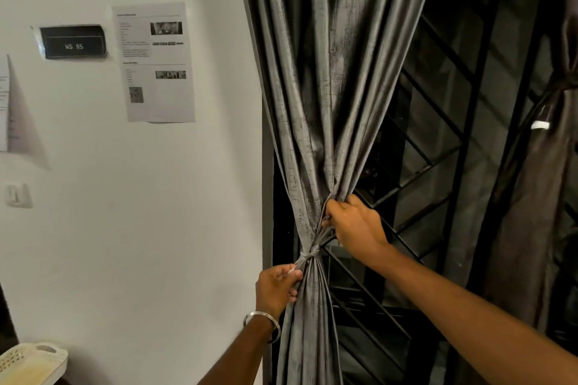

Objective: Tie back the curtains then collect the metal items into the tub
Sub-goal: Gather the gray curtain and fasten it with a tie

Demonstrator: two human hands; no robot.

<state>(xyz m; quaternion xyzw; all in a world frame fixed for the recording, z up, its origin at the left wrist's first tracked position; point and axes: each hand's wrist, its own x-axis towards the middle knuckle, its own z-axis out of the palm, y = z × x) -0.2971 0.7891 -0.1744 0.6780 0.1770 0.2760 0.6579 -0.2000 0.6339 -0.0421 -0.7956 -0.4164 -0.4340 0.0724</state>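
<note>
A grey curtain [325,87] hangs at the left of a dark window, gathered into a narrow waist by a tie-back band [311,252] knotted around it. My left hand [276,286] pinches one end of the band just left of the knot. My right hand [353,223] grips the other end and a fold of the gathered cloth just above the knot. A second, brown curtain [538,197] hangs bunched at the right edge. A cream plastic tub [47,356] shows at the bottom left corner.
A black window grille [431,166] with slanted bars stands behind the curtains. The white wall at left carries a printed sheet [154,62], a black sign [73,42] and a light switch [18,195].
</note>
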